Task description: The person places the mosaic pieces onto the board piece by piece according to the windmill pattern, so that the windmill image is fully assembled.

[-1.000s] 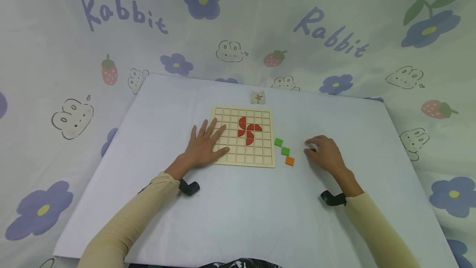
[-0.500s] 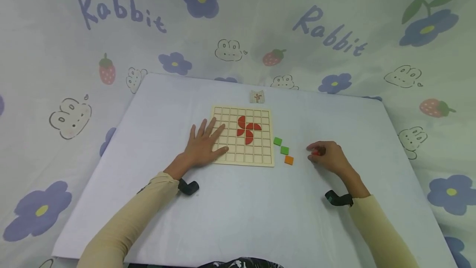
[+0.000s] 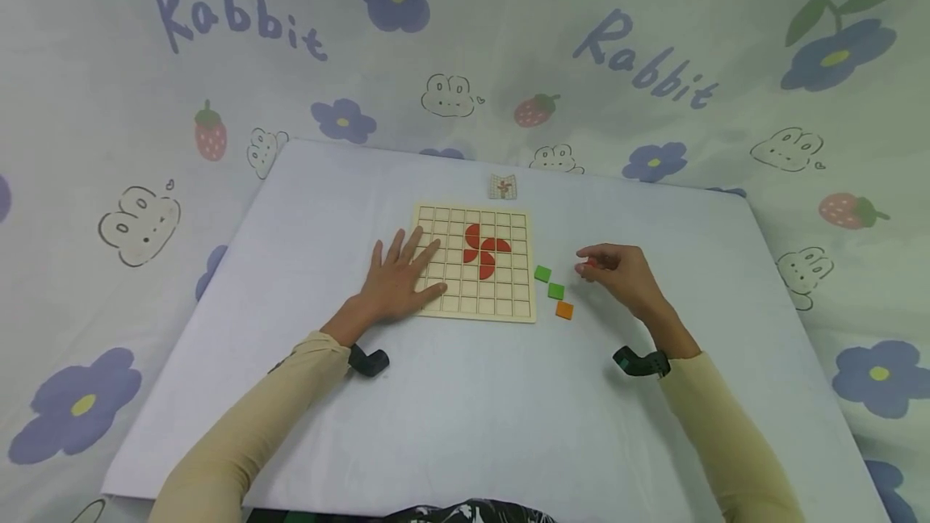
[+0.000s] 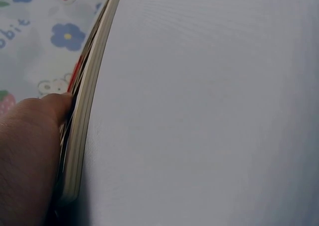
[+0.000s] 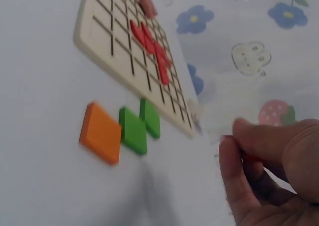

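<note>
My left hand (image 3: 395, 285) lies with spread fingers over the left side of a wooden grid board (image 3: 450, 307). Red quarter-round pieces (image 3: 496, 245) form a pinwheel in the board's middle squares. To the right of the board, my right hand (image 3: 626, 277) pinches a small red piece (image 3: 590, 263) between thumb and index finger, raised above the table. Most of that piece is hidden by the fingers in the right wrist view. Between board and right hand lie two green square tiles (image 5: 133, 130) and an orange square tile (image 5: 101, 133), in a slanting row.
A small card (image 3: 503, 186) with a red pinwheel pattern stands behind the board. The white table (image 3: 465, 410) ends at a patterned cloth backdrop (image 3: 291, 87). Dark wrist cameras (image 3: 641, 361) sit on both wrists.
My right hand took hold of the red piece, then rose and moved left toward the board with it. The left hand stays in place on the board.
</note>
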`<state>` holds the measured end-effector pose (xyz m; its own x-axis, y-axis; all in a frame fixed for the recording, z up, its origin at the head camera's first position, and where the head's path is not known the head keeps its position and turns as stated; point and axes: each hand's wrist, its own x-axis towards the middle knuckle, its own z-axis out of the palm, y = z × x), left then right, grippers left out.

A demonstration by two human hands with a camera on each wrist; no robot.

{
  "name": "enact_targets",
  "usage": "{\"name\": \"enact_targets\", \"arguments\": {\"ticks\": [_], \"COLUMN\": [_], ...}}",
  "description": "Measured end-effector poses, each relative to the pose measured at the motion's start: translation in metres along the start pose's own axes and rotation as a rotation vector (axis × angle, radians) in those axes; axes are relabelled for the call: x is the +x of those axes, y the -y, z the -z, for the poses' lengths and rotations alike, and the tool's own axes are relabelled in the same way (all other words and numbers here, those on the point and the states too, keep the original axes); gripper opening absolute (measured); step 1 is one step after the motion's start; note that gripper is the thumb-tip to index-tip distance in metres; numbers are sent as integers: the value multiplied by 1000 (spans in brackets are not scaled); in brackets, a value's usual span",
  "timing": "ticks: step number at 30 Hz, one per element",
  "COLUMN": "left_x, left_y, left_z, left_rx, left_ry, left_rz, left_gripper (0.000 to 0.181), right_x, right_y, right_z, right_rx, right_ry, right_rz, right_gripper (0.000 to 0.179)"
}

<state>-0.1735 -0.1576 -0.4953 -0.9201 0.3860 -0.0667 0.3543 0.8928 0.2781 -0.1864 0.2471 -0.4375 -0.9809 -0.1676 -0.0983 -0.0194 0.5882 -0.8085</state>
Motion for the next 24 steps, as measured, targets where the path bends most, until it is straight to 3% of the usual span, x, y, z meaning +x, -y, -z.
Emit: {"name": "enact_targets", "arguments": {"ticks": [13,19,24], "left_x": [-1,-2,-2], "left_y": [-2,-1,0], "left_z": [1,3,2], "left_rx": [6,13,7], "left_ry": [0,-2,-8], "left_rz": [-4,6,-1], "left_gripper": [84,84,85], "right_x": [25,39,49], "right_y": [41,57,68], "right_z": [-35,-53,-70], "right_rx": [248,377,377], "right_ry": [-184,-152,-99], "right_rz": [103,126,132], "right_gripper": [26,25,19]}}
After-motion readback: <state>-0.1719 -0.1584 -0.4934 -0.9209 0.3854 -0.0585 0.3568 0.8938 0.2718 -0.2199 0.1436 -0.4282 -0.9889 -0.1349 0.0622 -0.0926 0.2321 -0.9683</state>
